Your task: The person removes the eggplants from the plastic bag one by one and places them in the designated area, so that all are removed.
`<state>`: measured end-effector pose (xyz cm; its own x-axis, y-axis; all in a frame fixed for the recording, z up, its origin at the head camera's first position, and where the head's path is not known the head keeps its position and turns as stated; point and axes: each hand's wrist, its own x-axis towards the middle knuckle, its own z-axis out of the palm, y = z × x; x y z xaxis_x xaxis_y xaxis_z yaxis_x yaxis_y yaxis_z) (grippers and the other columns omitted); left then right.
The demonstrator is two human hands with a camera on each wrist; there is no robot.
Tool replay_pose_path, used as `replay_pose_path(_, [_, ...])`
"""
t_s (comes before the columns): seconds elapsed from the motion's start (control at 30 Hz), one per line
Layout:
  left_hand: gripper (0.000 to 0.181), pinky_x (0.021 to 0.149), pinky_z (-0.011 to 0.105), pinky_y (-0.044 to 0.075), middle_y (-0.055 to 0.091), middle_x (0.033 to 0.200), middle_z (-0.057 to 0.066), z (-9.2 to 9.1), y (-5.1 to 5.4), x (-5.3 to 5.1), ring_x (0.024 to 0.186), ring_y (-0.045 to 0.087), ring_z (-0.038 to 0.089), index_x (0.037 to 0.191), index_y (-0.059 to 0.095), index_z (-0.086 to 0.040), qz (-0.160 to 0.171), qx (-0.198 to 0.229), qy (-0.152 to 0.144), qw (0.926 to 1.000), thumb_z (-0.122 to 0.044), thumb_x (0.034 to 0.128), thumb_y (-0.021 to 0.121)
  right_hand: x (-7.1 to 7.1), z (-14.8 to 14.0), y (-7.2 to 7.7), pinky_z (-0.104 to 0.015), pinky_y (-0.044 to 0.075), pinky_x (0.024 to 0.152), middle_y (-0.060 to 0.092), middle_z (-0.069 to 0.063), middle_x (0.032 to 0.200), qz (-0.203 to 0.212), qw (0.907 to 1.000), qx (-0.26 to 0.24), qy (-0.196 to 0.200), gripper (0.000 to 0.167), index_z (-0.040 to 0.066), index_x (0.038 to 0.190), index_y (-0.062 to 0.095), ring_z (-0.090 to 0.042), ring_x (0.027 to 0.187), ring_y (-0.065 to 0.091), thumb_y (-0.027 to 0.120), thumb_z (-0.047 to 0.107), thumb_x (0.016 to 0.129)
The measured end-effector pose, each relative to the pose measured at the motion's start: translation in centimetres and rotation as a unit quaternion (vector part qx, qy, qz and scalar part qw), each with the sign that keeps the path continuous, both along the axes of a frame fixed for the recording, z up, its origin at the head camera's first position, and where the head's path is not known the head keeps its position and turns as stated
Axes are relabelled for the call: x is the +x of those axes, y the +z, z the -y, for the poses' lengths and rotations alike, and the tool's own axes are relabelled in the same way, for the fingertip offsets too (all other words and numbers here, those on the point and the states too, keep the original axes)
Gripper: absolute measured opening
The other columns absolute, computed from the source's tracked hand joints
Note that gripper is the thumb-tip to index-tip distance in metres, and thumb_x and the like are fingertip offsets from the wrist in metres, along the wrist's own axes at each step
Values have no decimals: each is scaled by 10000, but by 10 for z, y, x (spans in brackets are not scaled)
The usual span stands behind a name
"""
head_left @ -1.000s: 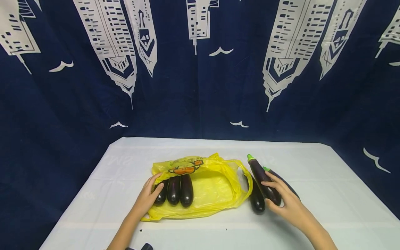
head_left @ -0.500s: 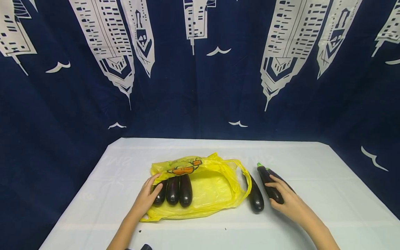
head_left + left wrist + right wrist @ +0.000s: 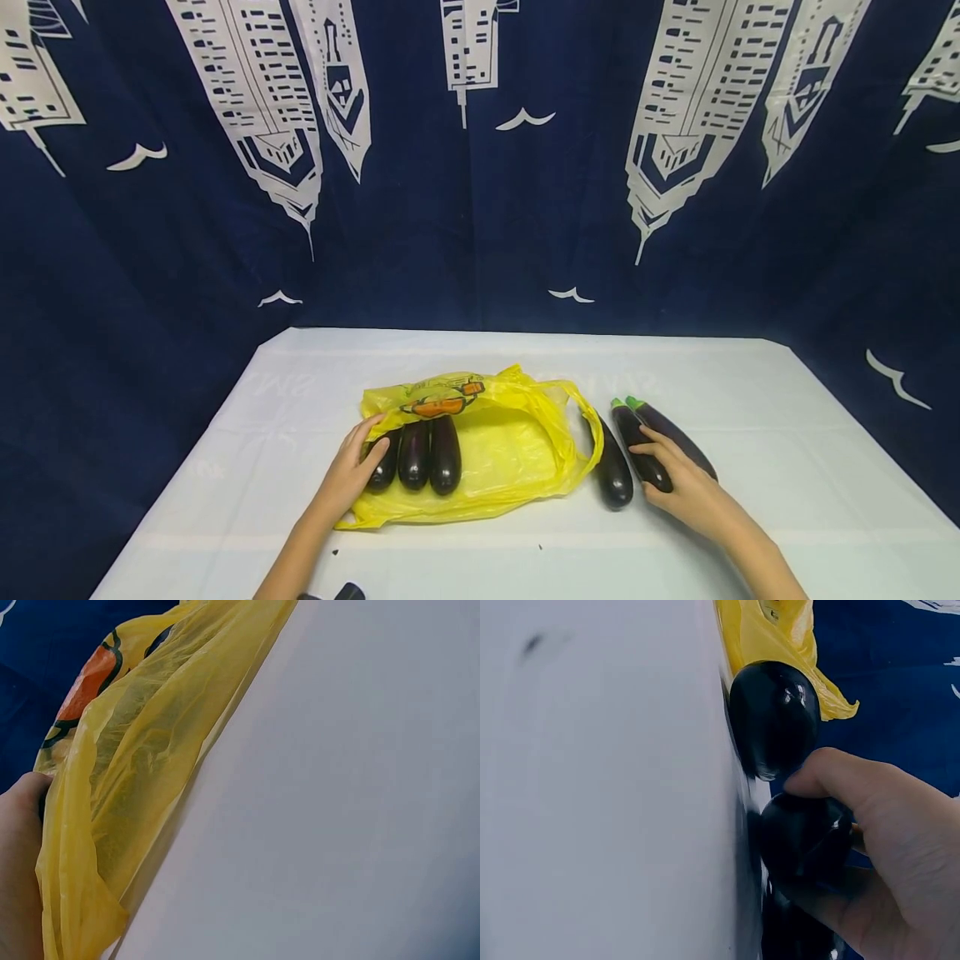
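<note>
In the head view a yellow plastic bag point(image 3: 510, 458) lies with its mouth towards the person, three dark eggplants point(image 3: 446, 458) side by side inside its left part. My left hand point(image 3: 352, 471) holds the bag's left edge, beside the leftmost eggplant; the left wrist view shows the yellow bag point(image 3: 157, 750) against that hand point(image 3: 21, 855). My right hand point(image 3: 690, 492) grips the middle eggplant point(image 3: 633, 429) of three at the right, thumb and fingers around its lower end. In the right wrist view this eggplant point(image 3: 802, 832) is between the thumb and fingers of the hand point(image 3: 907, 847).
One eggplant point(image 3: 615, 475) lies left of the gripped one, its upper end by the bag's handle loop; another point(image 3: 678, 433) lies to its right. A dark object point(image 3: 349, 592) shows at the bottom edge of the white table point(image 3: 465, 567). A navy printed cloth point(image 3: 480, 225) hangs behind.
The gripped eggplant has moved from over the left one to the right and down, between the other two. The right hand moved with it. The left hand has kept its place on the bag.
</note>
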<state>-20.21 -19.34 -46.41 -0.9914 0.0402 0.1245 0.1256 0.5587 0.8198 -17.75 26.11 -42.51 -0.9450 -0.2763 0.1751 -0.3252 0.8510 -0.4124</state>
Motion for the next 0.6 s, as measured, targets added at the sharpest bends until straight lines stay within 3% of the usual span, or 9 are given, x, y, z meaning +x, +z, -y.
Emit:
replay_pose_path(0.2, [490, 995, 687, 210, 253, 1483, 101, 0, 1, 0, 1361, 210, 364, 1389, 325, -257, -19, 17, -15, 10000, -426, 941, 429, -2, 1, -1, -789, 251, 792, 313, -146, 1434, 184, 9997, 115, -55, 432, 116, 1187, 538, -484, 1241, 347, 664, 148, 775])
replay_pose_path(0.6, [492, 998, 685, 210, 254, 1484, 102, 0, 1, 1, 1362, 209, 366, 1390, 324, -249, 2, -10, -1, 10000, -420, 941, 431, 6, 8, 8, -748, 320, 802, 305, -144, 1461, 286, 9974, 664, -68, 575, 162, 1303, 487, -465, 1251, 360, 680, 259, 770])
